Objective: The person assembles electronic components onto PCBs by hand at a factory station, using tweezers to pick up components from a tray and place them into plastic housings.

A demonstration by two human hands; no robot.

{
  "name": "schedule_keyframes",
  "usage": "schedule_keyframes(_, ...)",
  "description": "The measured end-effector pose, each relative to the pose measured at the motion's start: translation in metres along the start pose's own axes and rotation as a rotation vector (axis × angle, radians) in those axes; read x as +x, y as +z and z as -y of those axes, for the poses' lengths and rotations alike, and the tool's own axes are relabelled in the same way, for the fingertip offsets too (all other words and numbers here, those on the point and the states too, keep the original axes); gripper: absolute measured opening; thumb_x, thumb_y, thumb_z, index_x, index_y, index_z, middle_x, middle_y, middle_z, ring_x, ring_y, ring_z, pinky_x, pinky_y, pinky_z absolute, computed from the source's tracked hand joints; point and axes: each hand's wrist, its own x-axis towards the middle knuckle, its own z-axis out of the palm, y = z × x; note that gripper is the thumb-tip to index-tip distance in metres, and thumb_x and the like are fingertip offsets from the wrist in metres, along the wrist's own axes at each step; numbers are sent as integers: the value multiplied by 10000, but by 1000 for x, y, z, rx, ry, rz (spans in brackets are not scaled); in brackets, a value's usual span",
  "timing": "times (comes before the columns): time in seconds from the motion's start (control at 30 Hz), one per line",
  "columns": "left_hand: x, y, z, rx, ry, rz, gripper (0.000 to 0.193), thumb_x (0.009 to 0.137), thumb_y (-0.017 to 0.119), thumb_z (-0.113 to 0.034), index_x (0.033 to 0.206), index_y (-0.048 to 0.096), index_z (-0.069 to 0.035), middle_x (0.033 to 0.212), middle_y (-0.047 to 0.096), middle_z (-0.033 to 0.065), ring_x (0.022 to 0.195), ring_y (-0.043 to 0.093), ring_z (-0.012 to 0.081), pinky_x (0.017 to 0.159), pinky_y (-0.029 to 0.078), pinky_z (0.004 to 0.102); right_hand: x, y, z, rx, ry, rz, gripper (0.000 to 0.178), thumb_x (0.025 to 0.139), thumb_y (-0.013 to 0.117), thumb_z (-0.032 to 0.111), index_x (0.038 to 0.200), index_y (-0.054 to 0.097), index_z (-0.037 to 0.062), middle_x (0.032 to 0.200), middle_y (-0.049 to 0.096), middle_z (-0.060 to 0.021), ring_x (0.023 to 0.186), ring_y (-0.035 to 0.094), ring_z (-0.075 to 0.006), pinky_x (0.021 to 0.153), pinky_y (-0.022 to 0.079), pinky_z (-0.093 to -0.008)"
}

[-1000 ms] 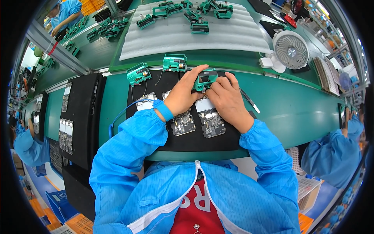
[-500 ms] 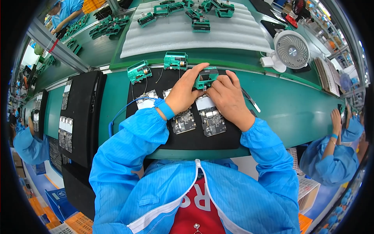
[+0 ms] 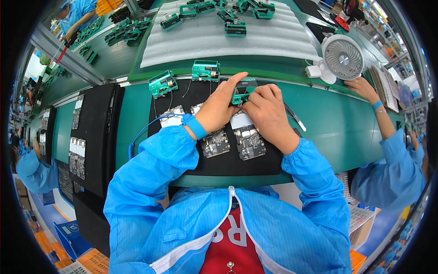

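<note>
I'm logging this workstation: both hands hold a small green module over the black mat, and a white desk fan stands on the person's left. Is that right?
Not quite. In the head view the white desk fan stands on the person's right, not the left. The rest holds: the left hand and right hand hold a small green module over the black mat.
</note>
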Motion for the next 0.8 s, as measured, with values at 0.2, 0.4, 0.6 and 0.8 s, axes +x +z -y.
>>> schedule_keyframes(0.2,1,-1,-4,14,7,4,895,773,708,127,1521,314,-169,1342,503,182,1170,568,381,985,492,429,1,-1,2,81,80,-26,116,694,770,113,801,725,112,838,603,0,968,573,-237,946,400,-408)
schedule_keyframes(0.4,0,1,-4,79,37,-41,976,754,748,85,1554,265,-196,1214,544,203,1121,562,427,937,488,456,0,2,4,97,127,-22,121,699,780,122,805,723,108,819,600,-5,926,568,-231,883,406,-397)
schedule_keyframes(0.6,-8,-8,-14,367,140,-175,1054,699,835,-15,1574,255,-108,1252,547,186,1151,523,382,1007,439,440,-5,2,5,85,145,-66,116,711,784,127,808,723,107,817,600,2,917,565,-221,874,405,-388)
schedule_keyframes(0.8,-26,-4,-11,459,88,-309,1014,701,861,-115,1544,302,-39,1445,429,222,1327,400,433,1119,355,477,-8,5,6,86,161,-104,109,716,791,131,803,726,117,816,599,7,931,568,-217,891,401,-398)
